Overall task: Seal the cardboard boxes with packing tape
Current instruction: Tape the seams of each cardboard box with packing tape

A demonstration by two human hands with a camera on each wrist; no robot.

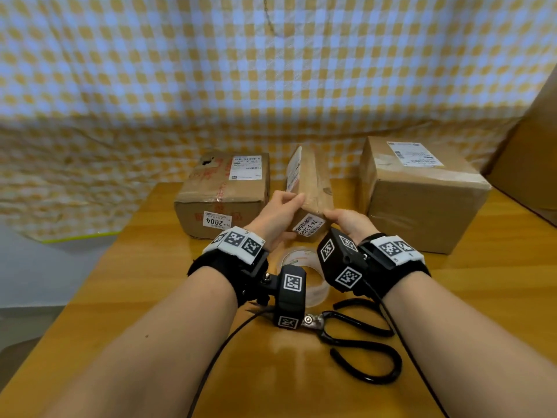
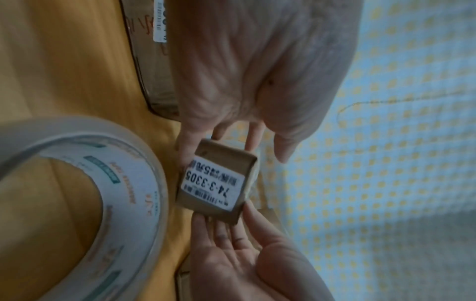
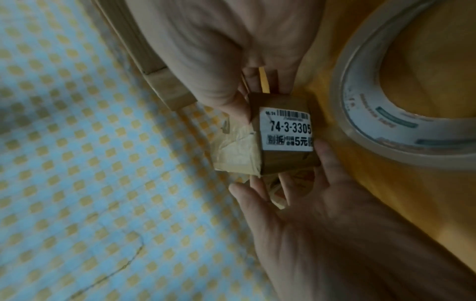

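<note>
Small cardboard box [image 1: 312,188], tilted on edge on the desk [image 1: 482,297] between two larger boxes, both hands' fingers [image 1: 294,200] clamped on its near end; apparently light, stiff-walled, best held at corners.

Narrow brown box [image 1: 313,188], label 74-3-3305, tilted, between two bigger boxes; clear tape roll [image 1: 304,273] flat nearby.

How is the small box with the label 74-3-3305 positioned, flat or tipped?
Tipped. Both hands hold the small box on one long edge, so that another edge points up like a ridge; its labelled end faces the person.
</note>
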